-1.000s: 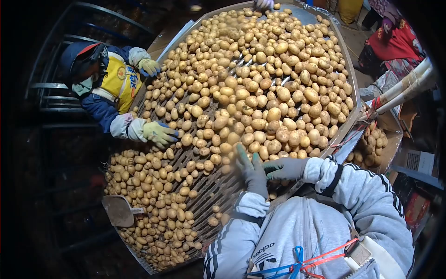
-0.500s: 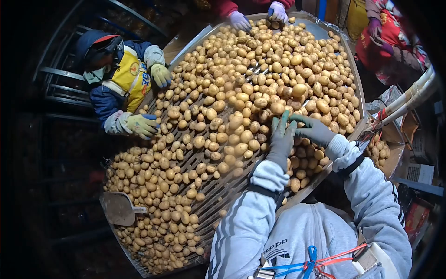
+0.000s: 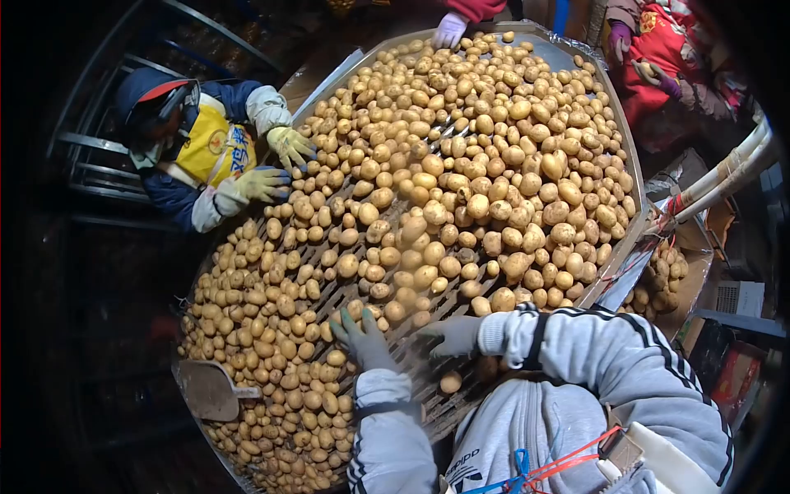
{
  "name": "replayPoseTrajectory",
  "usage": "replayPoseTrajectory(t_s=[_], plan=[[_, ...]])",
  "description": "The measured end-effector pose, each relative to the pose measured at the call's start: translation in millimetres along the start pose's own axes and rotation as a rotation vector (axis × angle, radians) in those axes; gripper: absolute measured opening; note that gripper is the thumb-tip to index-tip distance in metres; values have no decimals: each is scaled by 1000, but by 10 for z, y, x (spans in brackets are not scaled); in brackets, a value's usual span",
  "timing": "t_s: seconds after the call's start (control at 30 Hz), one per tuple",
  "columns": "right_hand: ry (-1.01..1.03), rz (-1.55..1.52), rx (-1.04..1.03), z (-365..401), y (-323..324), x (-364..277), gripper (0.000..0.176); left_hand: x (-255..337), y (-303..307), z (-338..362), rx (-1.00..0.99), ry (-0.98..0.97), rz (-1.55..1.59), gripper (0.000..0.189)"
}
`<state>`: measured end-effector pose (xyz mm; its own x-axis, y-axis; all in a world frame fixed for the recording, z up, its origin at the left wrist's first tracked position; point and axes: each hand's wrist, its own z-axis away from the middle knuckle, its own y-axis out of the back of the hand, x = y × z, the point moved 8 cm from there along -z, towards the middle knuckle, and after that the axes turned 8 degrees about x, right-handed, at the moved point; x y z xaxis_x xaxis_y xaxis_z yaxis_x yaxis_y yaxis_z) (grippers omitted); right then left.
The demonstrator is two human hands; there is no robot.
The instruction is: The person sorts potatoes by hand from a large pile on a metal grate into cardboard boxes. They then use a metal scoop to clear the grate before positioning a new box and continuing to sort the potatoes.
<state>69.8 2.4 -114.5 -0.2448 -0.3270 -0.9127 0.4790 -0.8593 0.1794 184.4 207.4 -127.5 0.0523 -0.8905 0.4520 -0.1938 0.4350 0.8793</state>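
Potatoes (image 3: 494, 156) cover a slatted sorting table (image 3: 448, 306) in a wide heap. My left hand (image 3: 364, 339), in a grey-green glove, has its fingers spread against potatoes at the near middle of the table. Over the bare slats to its right is my right hand (image 3: 451, 336), also gloved, with fingers stretched out toward the left and nothing visible in it. A single potato (image 3: 450, 382) lies on the slats below my right hand. The undersides of both hands are hidden.
A flat scoop (image 3: 210, 389) rests at the lower left edge. A co-worker's gloved hands (image 3: 276, 169) reach in from the left; another's lilac glove (image 3: 449, 30) is at the far edge. White pipes (image 3: 724, 173) and a box of potatoes (image 3: 662, 276) are at the right.
Both my hands have moved left and nearer to me, from the right-hand heap to the slats and potatoes at the near middle. The left co-worker's lower hand has moved up.
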Motion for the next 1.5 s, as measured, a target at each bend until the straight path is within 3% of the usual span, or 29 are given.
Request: replayPoseTrajectory(t_s=[0.13,0.17,0.23,0.27,0.3,0.37,0.43,0.53,0.57,0.63,0.7,0.77,0.83,0.87,0.9,0.93,0.97,1.03,1.13,1.17,1.2,1.27,1.3,1.33,1.4,1.43,1.5], plan=[[126,-5,118,-356,45,291,60,903,-334,-60,-18,-42,37,60],[8,76,55,-386,141,327,62,1142,-407,-60,-5,-81,69,59],[71,45,77,-512,255,498,61,1631,-637,-143,-96,-163,-7,58],[41,33,113,-546,332,628,61,1760,-829,-177,-30,-288,45,55],[13,20,150,-563,442,699,60,2026,-887,-218,-125,-258,74,53],[-50,-75,211,-485,766,697,59,2283,-1115,-409,-30,-275,176,53],[-57,-121,328,-448,1128,751,57,2640,-1273,-508,-105,-254,184,59],[115,-210,341,-484,1596,736,61,3102,-1608,-599,-318,-326,305,60],[83,-398,314,-564,1682,887,62,3213,-1661,-510,-394,-335,300,61],[-62,-158,414,-390,1897,771,58,3306,-1609,-439,-428,-361,510,59],[14,-100,632,-68,2119,521,56,3260,-1335,-345,-491,-287,811,57],[134,14,925,384,2319,407,54,2950,-1091,-345,-439,-359,800,54],[-74,-259,945,954,2520,375,42,2504,-764,-263,-457,-200,876,53],[-58,-208,1041,1196,2671,521,38,2220,-621,-210,-465,-45,816,53],[-57,-214,1162,1393,2801,830,35,1889,-522,-212,-397,-77,752,53],[-229,-222,1156,1635,2903,906,34,1658,-360,-160,-361,-15,685,53],[-216,-176,1208,1769,3015,1128,35,1285,-300,-91,-331,162,712,54],[-268,-17,1203,1799,3193,1423,37,866,-82,53,-278,122,631,52],[-328,280,1119,1567,3290,1209,38,162,9,345,-260,49,401,49],[-384,305,1045,1435,3306,1237,46,-2,57,431,-258,1,336,49],[-366,434,1026,1308,3291,1182,51,131,268,594,-239,64,304,48],[-360,679,949,1066,3204,1103,63,-243,270,808,-247,60,331,50],[-382,665,914,998,3191,1087,63,-211,337,972,-270,84,293,52],[-391,674,894,969,3192,1066,62,-185,367,1104,-303,14,149,53],[-388,681,849,970,3211,1047,60,1,323,1456,-573,153,294,63],[-406,676,812,965,3242,1066,61,387,422,1613,-681,171,229,68],[-439,724,745,920,3294,1089,60,85,-43,1978,-799,9,236,75]])
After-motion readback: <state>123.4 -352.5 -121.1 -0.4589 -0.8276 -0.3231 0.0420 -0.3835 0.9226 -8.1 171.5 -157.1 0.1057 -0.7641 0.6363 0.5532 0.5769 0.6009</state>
